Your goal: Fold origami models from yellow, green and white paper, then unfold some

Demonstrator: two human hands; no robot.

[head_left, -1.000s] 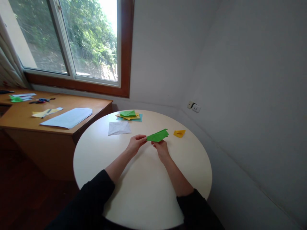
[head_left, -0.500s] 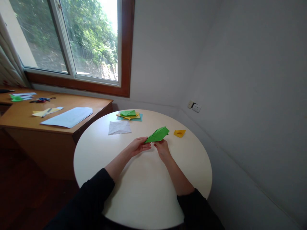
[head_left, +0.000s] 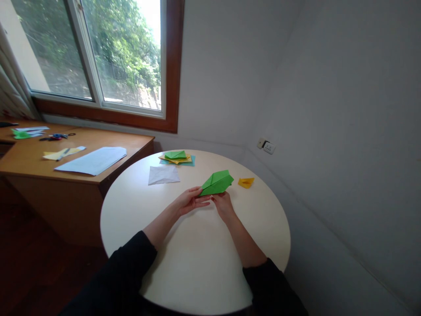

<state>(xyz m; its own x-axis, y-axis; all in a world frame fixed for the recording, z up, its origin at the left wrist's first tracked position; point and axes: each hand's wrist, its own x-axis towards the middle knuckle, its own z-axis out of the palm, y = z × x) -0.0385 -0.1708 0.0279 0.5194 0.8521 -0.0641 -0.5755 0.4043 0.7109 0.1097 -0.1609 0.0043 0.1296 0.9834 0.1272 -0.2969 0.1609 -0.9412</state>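
My left hand (head_left: 190,201) and right hand (head_left: 222,204) both pinched the near end of the folded green paper (head_left: 217,182), fingers closed on it; its far end pointed away, tilted up above the round white table (head_left: 197,263). A small yellow folded piece (head_left: 246,182) lay just beyond, a white sheet (head_left: 163,174) to the left.

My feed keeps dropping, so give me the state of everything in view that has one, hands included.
Green paper: folded to a pointed shape, held at its near end, far end raised off the table.
Left hand: pinching the paper's near tip.
Right hand: gripping the paper from below.
Yellow piece: folded, lying on the table.
White sheet: flat, creased.
Paper stack: piled, green on top.
Window: looks shut.
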